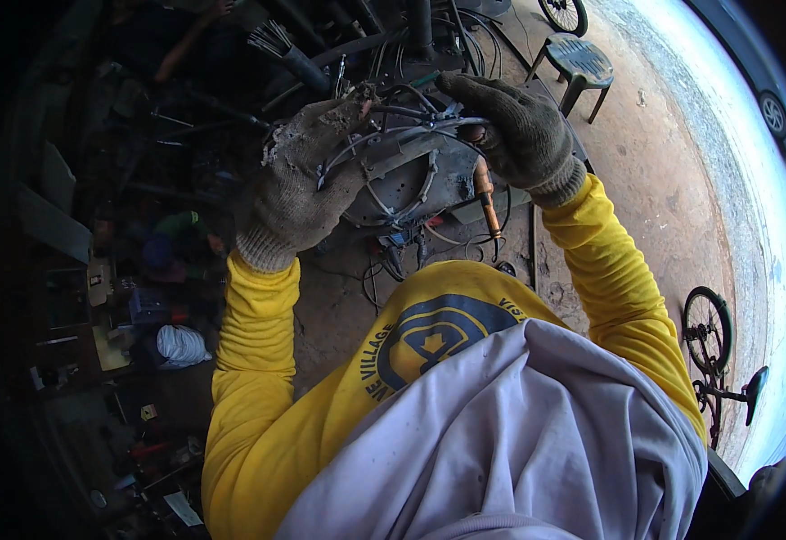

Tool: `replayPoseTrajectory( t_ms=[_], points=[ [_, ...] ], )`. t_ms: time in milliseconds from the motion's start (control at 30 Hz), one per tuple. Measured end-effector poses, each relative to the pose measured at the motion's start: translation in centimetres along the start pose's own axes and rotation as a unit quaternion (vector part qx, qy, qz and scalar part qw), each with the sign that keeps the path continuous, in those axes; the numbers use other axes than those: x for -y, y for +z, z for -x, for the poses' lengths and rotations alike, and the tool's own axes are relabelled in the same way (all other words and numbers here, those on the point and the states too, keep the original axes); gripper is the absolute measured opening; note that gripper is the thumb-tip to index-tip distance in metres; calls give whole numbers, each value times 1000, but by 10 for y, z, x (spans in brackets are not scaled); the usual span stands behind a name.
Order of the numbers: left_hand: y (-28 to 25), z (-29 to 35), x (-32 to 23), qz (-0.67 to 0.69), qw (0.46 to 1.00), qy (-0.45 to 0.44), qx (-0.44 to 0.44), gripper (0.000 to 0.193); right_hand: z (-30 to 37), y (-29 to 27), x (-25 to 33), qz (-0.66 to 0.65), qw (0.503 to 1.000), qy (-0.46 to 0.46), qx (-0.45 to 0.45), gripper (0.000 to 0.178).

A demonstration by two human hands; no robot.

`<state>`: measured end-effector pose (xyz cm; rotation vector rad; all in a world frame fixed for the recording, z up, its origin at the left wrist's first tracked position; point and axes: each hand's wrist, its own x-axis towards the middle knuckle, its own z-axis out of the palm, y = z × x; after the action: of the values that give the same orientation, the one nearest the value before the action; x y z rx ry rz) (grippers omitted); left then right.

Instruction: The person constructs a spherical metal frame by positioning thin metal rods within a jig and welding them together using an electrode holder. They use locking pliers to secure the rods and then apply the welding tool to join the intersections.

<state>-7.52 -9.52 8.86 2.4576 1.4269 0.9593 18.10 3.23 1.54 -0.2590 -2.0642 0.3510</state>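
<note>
A rounded frame of bent, joined metal rods [447,122] is held up over a worktop between my two hands. My left hand [298,184], in a dirty grey knit glove, grips its left side, with the thumb apart from the fingers and a rod between them. On the opposite side, my right hand [523,135], gloved the same way, has its fingers curled over the frame's edge; its fingertips are partly hidden. Just below the right hand, an orange-brown electrode holder [484,184] with a black cable hangs or rests by the worktop [411,171]. Neither hand touches its visible part.
Beyond the worktop stand metal pipes [420,31] and a tube full of thin rods [294,58]. Loose cables [370,279] trail on the floor. A plastic stool [577,63] and a bicycle [712,342] are to the right. In the dim left area, people [177,243] sit among clutter.
</note>
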Motion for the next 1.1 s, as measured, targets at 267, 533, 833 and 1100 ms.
replayPoseTrajectory(
  t_ms=[267, 533, 833, 1100],
  points=[
    [2, 20, 9, -40, 999, 17, 9, 56, 3, 11, 9, 8, 1000, 1, 6, 47],
    [-6, 40, 20, -181, 974, 124, -62, 63, 29, 41, 13, -307, 882, 279, -222, 71],
    [19, 65, 38, -277, 944, 164, -66, 48, 36, 50, 23, -558, 590, 583, -8, 43],
    [53, 90, 61, -267, 947, 169, -52, 44, 70, 91, 4, -336, 782, 515, 106, 41]
  ],
)
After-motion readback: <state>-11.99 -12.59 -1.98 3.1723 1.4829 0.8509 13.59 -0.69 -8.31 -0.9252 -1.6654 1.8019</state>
